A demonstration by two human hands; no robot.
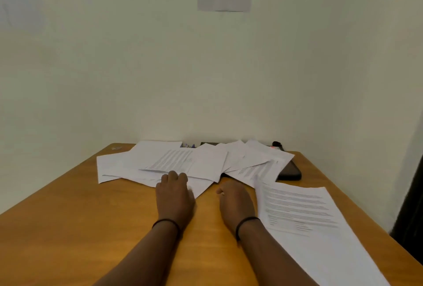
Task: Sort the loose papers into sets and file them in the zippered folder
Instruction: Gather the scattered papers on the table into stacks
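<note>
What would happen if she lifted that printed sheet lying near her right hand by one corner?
The printed sheet looks like thin office paper, so it would probably droop and bend rather than stay flat. It seems very light. Lying flat on the smooth wooden table, it may slide when pushed and be awkward to pinch up. The right hand rests beside it, apparently not touching.

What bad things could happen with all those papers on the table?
The loose papers overlap in a messy heap, so the left hand resting on their edge might drag several sheets at once and mix the sets. The printed sheets on the right run past the table edge and could slide off. The dark folder is partly buried under paper.
</note>
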